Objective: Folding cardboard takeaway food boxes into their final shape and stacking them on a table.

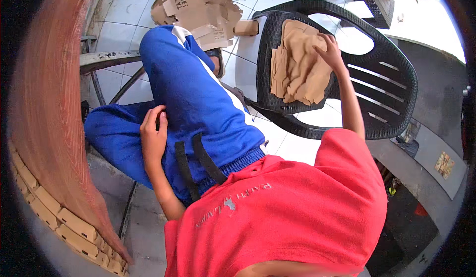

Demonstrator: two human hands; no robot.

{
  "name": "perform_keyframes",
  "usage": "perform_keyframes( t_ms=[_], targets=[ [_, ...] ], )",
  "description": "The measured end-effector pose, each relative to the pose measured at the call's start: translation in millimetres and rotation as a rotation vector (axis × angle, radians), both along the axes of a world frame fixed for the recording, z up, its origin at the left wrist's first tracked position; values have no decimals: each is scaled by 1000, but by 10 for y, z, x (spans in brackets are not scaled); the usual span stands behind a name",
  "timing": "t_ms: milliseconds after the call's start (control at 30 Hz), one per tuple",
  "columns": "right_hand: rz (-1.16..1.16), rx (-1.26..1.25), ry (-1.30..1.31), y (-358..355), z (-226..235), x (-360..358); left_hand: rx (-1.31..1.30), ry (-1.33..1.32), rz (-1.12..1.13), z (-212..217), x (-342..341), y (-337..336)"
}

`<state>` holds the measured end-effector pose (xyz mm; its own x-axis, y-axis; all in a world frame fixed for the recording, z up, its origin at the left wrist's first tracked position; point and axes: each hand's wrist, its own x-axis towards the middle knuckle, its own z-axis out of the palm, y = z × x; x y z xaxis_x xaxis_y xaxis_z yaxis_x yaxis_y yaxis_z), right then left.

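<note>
A loose stack of flat brown cardboard pieces lies on the seat of a black plastic chair to my right. My right hand reaches over the stack's far right corner, thumb and fingers apart, fingertips touching the top pieces. Closer in, my left hand rests on my lap against the blue trousers, its fingers loosely bent and apart with nothing in them.
Flattened brown cardboard boxes are piled on the tiled floor ahead, beside a small closed carton. Rows of folded brown boxes line the lower left, near a reddish wooden panel. A metal-framed bench stands left.
</note>
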<state>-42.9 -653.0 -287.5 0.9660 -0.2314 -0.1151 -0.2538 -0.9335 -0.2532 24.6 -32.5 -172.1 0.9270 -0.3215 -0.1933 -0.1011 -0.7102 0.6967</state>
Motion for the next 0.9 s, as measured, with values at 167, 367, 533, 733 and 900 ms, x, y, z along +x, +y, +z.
perform_keyframes(
  t_ms=[167,367,533,733,900],
  targets=[
    [-598,172,105,170,-373,-404,-1,36,-12,-20,-7,-25],
    [-702,-157,144,126,-655,-684,-33,46,-39,-67,-33,-111],
    [-837,32,396,51,-377,-789,-43,8,-33,-28,-53,11],
    [-717,-290,60,-237,668,-1025,-136,-50,-62,-77,-86,71],
    [-616,-339,-409,145,2331,-889,-182,-55,-123,-87,-119,82]
  ],
)
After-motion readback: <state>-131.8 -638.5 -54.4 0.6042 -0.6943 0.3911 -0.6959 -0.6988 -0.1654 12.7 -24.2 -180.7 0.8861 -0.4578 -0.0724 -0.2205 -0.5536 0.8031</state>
